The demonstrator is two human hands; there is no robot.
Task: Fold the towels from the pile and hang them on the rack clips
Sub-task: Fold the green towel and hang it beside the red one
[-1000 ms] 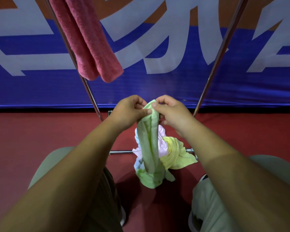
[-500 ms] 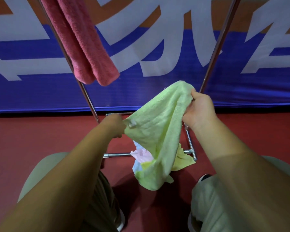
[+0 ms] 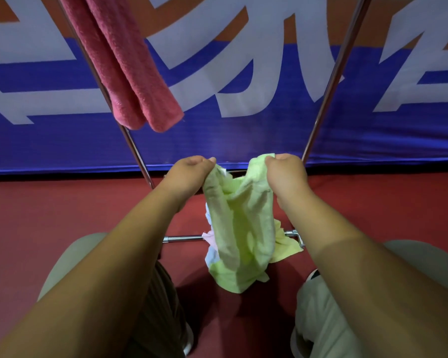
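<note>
Pale green towel (image 3: 243,228) of terry cloth, held up and pinched along its upper edge at 2 points by left hand (image 3: 192,174) and right hand (image 3: 285,174), sagging in loose folds between them, lower end crumpled. Just behind it, small pile (image 3: 286,248) of pale blue, pink and yellow towels, bunched at the low crossbar of the rack (image 3: 331,81). Pink towel (image 3: 130,68), folded double, hanging at upper left beside 1 of the 2 slanted chrome poles.

The red floor (image 3: 49,215) is holding up the metal rack (image 3: 325,99), and its low bar (image 3: 183,238) is lying across the middle. A small pile of towels (image 3: 286,248) is sitting by that bar. A blue banner (image 3: 243,140) is standing at the far edge.
</note>
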